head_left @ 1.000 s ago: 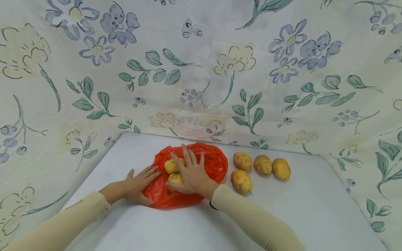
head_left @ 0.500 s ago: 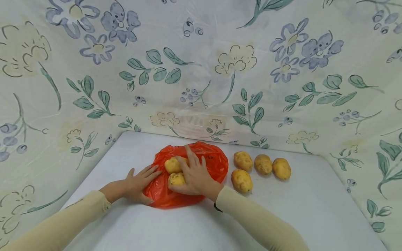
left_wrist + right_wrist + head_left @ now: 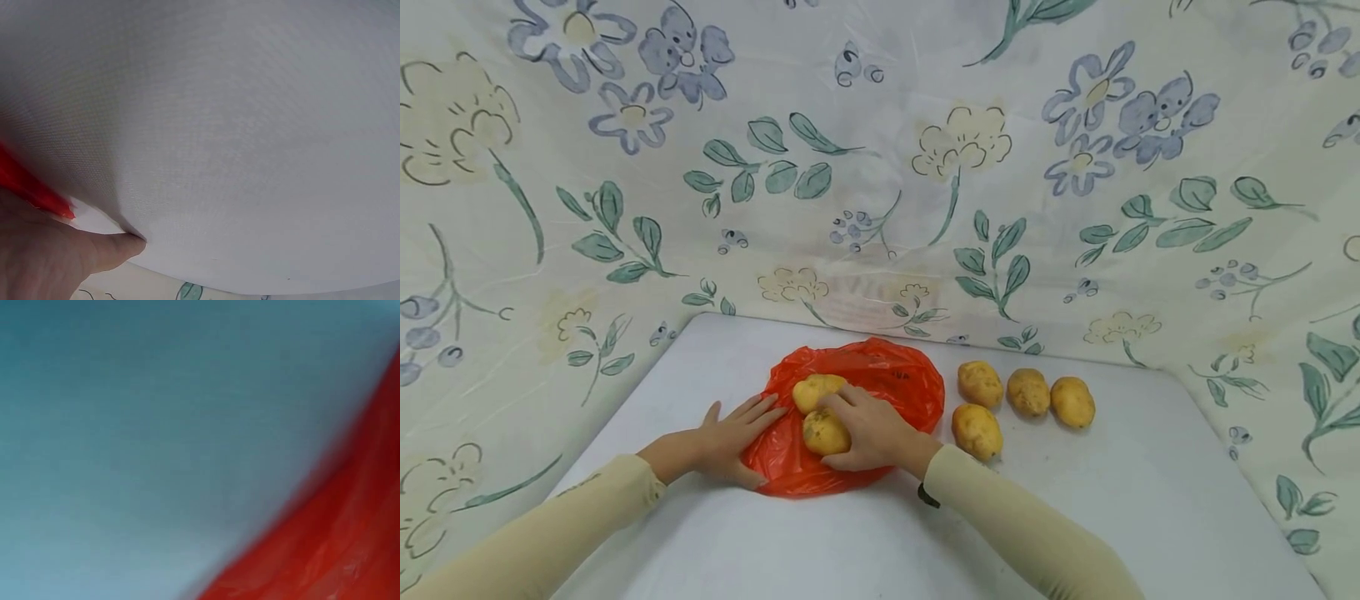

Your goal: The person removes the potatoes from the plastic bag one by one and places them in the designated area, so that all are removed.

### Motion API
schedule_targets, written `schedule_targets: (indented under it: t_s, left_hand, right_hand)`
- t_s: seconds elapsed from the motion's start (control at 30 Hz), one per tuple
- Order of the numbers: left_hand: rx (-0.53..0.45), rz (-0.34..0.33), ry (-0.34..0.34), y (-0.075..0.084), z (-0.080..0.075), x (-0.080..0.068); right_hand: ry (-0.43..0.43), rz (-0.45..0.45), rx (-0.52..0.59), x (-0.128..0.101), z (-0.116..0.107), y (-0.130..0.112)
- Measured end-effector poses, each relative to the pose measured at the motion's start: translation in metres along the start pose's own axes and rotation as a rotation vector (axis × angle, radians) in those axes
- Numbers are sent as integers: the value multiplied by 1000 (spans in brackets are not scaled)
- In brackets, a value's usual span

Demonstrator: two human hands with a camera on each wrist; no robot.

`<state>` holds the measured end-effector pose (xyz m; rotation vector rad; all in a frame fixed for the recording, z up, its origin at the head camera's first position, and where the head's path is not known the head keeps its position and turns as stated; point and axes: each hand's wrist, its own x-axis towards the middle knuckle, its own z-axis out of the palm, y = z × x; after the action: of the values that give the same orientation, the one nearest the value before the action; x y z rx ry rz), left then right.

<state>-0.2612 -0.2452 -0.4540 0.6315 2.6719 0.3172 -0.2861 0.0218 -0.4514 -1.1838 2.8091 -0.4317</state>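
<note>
A red plastic bag (image 3: 917, 379) lies spread flat on the white table, with two potatoes showing on it: a rear potato (image 3: 811, 392) and a front potato (image 3: 823, 432). My right hand (image 3: 872, 429) comes from the right and grips the front potato, thumb at its near side and fingers bent over its far side beside the rear one. On the bag's left edge my left hand (image 3: 727, 442) rests with fingers spread. The left wrist view shows that thumb (image 3: 115, 250) on the white cloth, beside a strip of red bag (image 3: 31, 187).
Right of the bag lie several more potatoes: three in a back row, such as the middle potato (image 3: 1028, 393), and a nearer potato (image 3: 977, 432). A floral curtain (image 3: 865, 167) stands behind the table (image 3: 1075, 500) and along its sides.
My right hand has drawn its spread fingers in around the front potato and shifted slightly right, uncovering more of both potatoes. The left hand stays on the bag's edge.
</note>
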Motion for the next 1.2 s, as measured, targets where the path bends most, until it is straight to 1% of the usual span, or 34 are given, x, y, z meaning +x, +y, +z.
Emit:
schedule_targets:
  t_s: [0.13,0.23,0.33,0.43,0.57,0.77,0.97,1.2]
  left_hand:
    - [6,4,0,0,1,1]
    - [3,0,-3,1,1,2]
    - [-1,1,-3,0,0,2]
    - [-7,5,-5,-1,1,3]
    - [2,-6,-3,-2,2,4]
    - [1,-1,2,-3,2,4]
    - [-10,9,1,-3,2,3]
    - [-3,-1,-3,-2,2,3]
  right_hand:
    - [-32,30,73,-1,3,5]
    - [-45,33,133,-2,3,7]
    - [-71,36,168,-2,3,7]
    - [-102,42,179,-3,3,7]
    - [-127,43,194,-2,5,7]
    - [-164,24,233,1,7,9]
    - [-197,32,270,5,7,10]
    - [-215,36,266,8,7,9]
